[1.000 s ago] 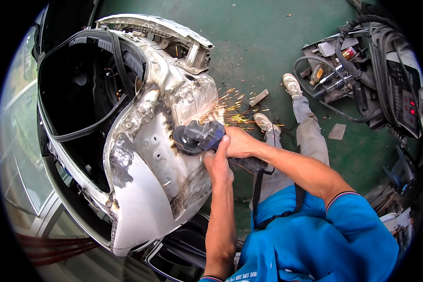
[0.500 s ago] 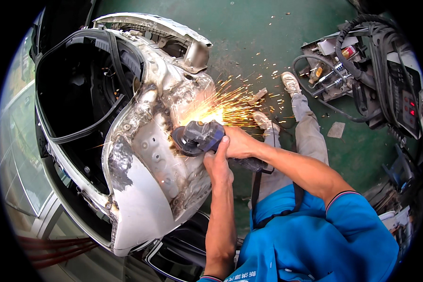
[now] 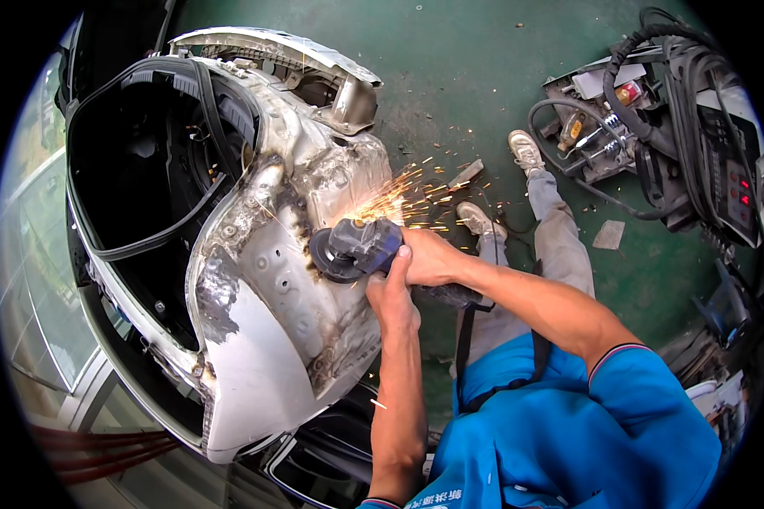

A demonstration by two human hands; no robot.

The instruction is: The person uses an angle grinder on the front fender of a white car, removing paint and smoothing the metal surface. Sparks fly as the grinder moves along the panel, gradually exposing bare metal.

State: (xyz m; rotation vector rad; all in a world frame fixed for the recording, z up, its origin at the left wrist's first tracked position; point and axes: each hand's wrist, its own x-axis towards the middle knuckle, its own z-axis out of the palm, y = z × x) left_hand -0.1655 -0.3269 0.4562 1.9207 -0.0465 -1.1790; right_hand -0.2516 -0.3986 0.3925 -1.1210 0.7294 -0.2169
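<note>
An angle grinder [image 3: 367, 242] with a dark guard is held in both my hands. My right hand [image 3: 433, 257] is closed around its body, behind the head. My left hand [image 3: 391, 297] grips it from the near side, thumb pointing up along the tool. The disc edge meets the scorched, bare metal of a white car body [image 3: 263, 373], though the exact contact point is hidden by the grinder's head. Orange sparks [image 3: 399, 199] spray up and to the right. A grey patch [image 3: 218, 297] marks the white panel to the left.
Left of the panel, a dark opening [image 3: 144, 170] is edged by a black rubber seal [image 3: 157, 242]. At upper right stands a machine [image 3: 734, 187] with coiled cables [image 3: 679, 102] and a tool tray. Flat scraps [image 3: 609, 235] lie on the green floor near my shoes [image 3: 526, 151].
The spark spray has become smaller and dimmer. My hands and the grinder stay in nearly the same place.
</note>
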